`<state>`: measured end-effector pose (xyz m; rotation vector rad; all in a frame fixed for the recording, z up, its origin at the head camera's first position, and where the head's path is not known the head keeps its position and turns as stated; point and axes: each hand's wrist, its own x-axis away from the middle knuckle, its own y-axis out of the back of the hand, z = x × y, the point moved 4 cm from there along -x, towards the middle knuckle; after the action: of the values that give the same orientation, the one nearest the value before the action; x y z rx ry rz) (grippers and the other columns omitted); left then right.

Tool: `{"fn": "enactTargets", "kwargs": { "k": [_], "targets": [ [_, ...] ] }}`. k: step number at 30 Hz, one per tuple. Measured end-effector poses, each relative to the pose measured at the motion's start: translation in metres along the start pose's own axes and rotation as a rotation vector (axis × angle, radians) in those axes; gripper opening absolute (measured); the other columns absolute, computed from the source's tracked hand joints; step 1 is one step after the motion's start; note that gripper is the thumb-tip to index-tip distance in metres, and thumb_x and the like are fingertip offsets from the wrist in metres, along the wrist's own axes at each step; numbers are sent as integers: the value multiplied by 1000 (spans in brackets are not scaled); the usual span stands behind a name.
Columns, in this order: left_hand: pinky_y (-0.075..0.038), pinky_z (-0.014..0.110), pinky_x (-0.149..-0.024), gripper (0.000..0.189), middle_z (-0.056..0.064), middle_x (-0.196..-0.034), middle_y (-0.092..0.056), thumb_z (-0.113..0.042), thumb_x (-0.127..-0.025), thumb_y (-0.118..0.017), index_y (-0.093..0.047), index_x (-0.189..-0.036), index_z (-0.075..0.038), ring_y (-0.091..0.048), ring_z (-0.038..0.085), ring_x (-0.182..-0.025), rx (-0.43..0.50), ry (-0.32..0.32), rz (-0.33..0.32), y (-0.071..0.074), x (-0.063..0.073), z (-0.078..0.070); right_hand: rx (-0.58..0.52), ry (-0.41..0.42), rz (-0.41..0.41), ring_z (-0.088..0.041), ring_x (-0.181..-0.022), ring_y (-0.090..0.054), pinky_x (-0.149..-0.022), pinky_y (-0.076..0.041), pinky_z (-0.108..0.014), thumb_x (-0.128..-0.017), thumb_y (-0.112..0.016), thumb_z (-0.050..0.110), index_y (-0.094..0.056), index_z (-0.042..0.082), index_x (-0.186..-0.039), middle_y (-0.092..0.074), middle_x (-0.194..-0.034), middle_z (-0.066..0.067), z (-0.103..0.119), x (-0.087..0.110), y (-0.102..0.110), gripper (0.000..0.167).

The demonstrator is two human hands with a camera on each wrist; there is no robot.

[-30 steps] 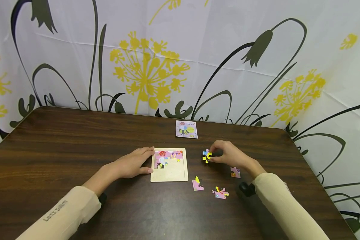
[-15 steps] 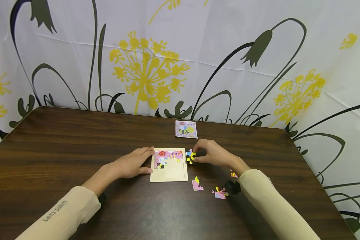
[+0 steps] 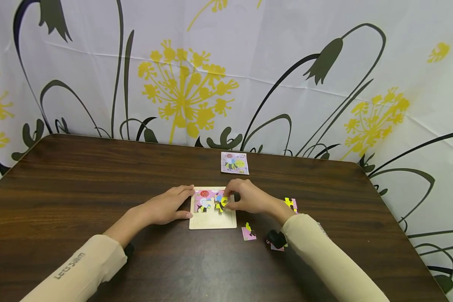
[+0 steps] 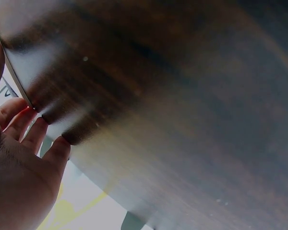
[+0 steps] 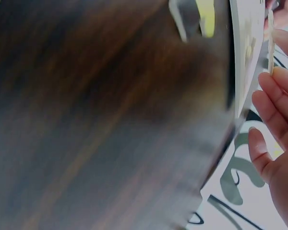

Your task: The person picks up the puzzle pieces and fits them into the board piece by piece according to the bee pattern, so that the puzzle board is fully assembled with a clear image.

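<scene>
A creased white cloth (image 3: 279,37), printed with yellow burst-shaped flower heads (image 3: 183,95) and drooping grey-green bell-shaped blossoms (image 3: 326,59), hangs behind the far edge of the dark brown wood-grained surface (image 3: 109,172) and beyond its right edge. A pale sheen (image 3: 207,268) lies toward the surface's near edge.

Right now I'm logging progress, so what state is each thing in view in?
Puzzle tray: partly filled, lower part bare
Yellow-and-black piece: held over the puzzle tray
Left hand: touching the puzzle tray's left edge
Right hand: pinching the yellow-and-black piece
Picture card: flat, printed side up
Piece nearest the puzzle tray: loose, picture side up
Piece farthest right: loose, partly hidden
Lowest piece: loose, mostly hidden
</scene>
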<state>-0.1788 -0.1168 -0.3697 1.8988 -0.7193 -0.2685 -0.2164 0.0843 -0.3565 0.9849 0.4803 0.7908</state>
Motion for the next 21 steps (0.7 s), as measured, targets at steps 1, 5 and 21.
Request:
{"fn": "enactTargets", "kwargs": {
  "k": [1, 5, 21],
  "targets": [
    [-27, 52, -101, 62, 23, -142, -30, -29, -89, -59, -36, -135, 5, -27, 40, -129, 0, 0, 1, 0, 0, 0, 4, -2, 3, -17, -88, -54, -81, -40, -29, -80, -71, 15, -64, 6, -93, -59, -90, -2, 1, -1, -1, 18],
    [-27, 51, -101, 62, 23, -142, -30, -29, -89, -59, -36, -135, 5, -27, 40, -129, -1, 0, 2, 0, 1, -1, 14, -10, 8, -15, -86, -53, -76, -31, -31, -80, -72, 17, -64, 7, -92, -58, -88, 0, 4, -4, -7, 18],
    [-27, 52, -101, 62, 23, -141, -31, -30, -89, -60, -37, -135, 6, -29, 40, -128, -3, -2, -2, 0, 0, 0, 58, -2, -6, -14, -82, -48, -69, -28, -28, -80, -72, 18, -65, 7, -92, -55, -86, 0, 12, -10, -15, 17]
  ]
}}
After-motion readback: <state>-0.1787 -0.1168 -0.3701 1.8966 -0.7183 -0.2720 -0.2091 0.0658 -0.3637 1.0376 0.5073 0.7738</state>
